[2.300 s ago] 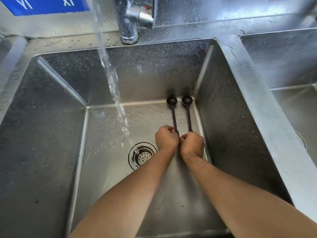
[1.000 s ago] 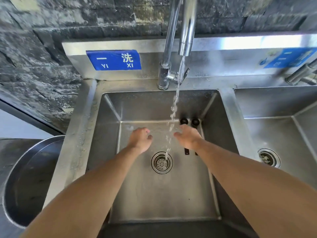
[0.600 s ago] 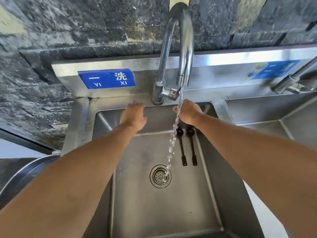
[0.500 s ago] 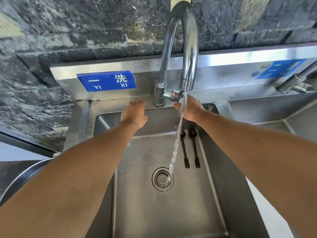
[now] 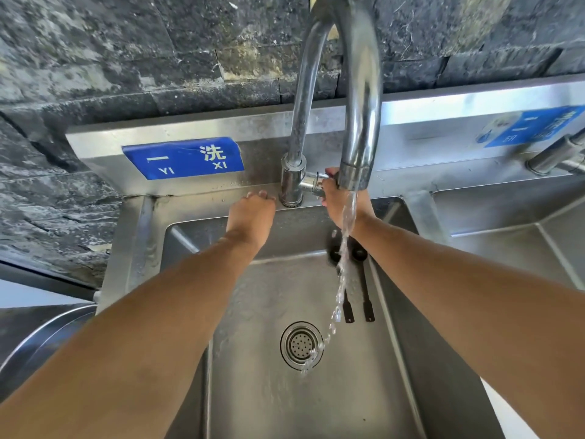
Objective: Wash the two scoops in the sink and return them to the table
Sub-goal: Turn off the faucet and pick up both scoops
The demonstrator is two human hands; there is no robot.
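- The right hand (image 5: 340, 201), off the scoops, has reached the tap handle (image 5: 311, 184); fingers curled around it.
- The left hand (image 5: 251, 213) rests left of the tap, fingers bent together, holding nothing.
- Both scoops (image 5: 354, 280) lie below the tap in the sink (image 5: 253, 391); the water likely goes off next.

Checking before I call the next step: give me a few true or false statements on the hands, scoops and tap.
1. The right hand is on the tap handle. True.
2. The left hand holds a scoop. False: it is empty, resting on the sink ledge.
3. Both scoops lie on the basin floor. True.
4. The water is off. False: it is running.
5. The scoops cover the drain. False: they lie to its right.
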